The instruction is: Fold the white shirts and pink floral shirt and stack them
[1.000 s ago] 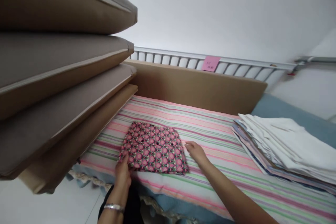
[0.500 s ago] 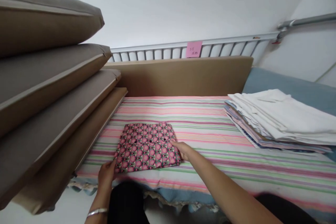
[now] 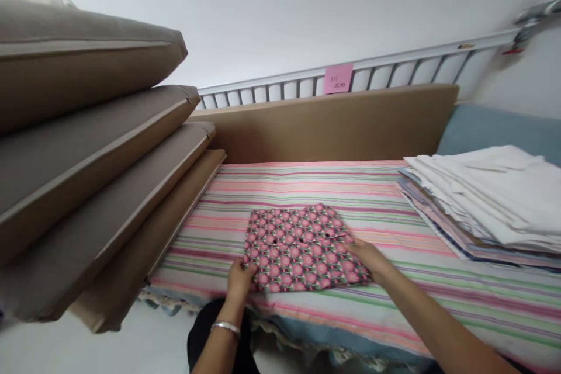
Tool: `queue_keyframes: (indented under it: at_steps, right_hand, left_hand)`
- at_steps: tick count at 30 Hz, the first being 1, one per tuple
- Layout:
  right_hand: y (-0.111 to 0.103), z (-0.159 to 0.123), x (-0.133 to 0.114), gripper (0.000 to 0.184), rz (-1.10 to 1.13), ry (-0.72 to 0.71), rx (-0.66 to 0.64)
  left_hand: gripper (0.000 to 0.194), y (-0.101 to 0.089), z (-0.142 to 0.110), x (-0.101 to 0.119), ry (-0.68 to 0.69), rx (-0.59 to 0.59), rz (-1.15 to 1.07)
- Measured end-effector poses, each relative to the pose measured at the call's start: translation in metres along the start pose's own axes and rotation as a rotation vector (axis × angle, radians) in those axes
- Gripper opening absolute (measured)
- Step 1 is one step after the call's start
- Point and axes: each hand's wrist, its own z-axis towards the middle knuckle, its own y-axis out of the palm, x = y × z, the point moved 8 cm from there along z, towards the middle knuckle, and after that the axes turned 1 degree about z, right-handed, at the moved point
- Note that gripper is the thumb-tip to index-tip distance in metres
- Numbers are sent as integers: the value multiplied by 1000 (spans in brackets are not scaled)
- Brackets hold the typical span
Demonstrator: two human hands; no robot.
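A folded pink floral cloth (image 3: 295,251) with a row of small dark buttons lies flat on the striped sheet (image 3: 280,187), close to the front edge. Its exact kind I cannot tell. At its lower left corner my left hand (image 3: 240,280), with a silver bangle on the wrist, pinches the edge between thumb and fingers. My right hand (image 3: 367,256) grips the right edge near the buttons; some of its fingers are hidden beneath the fabric.
Thick grey-brown cushions (image 3: 109,169) are stacked on the left, leaning over the sheet. A long brown panel (image 3: 333,125) stands along the white railing (image 3: 263,93), which bears a pink note (image 3: 338,78). On the right sits a pile of folded cloths (image 3: 491,198), white on top.
The floral cloth and both hands have shifted right across the sheet, and the cloth is turned slightly. The camera view has also tilted. Both hands keep hold of the edges.
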Motion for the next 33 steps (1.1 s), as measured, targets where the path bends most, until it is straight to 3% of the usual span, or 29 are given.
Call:
queue_keyframes:
  at_steps: [2,4,6,8,10,12,14,16,18,23,29,33]
  right_hand:
    - [-40,-7,21,32,108,106,-70]
    - [-78,-14,42,28,87,213,-48]
    - [-112,-17,51,28,-63,231,104]
    - [-124,-15,33,35,-313,77,264]
    - [-104,-11,-2,44,-574,-186,332]
    - [-65,-8,-31,51,-758,-417,312]
    - [-32,-3,-44,55,-855,-533,301]
    - [-16,7,-41,57,-929,-559,312]
    - [-15,21,-23,59,-997,-511,300]
    - [-37,45,21,61,-1118,-383,289]
    - [-38,38,4,62,-1112,-322,299]
    - [-13,31,-23,62,-1060,-520,283]
  left_hand:
    - [19,26,-17,0,29,-69,24]
    - [19,40,-29,5,69,-100,44]
    - [23,43,-36,20,151,-67,41]
    - [28,44,-42,43,297,-30,20]
    - [33,56,-53,67,463,-47,44]
    - [38,79,-66,80,580,-127,151]
    - [46,104,-77,82,660,-205,281]
    - [53,122,-84,76,714,-246,399]
    - [57,133,-85,64,749,-240,545]
    - [56,139,-79,46,847,-108,933]
    - [55,142,-78,41,981,-19,1068]
    - [55,144,-71,36,1034,-5,1060]
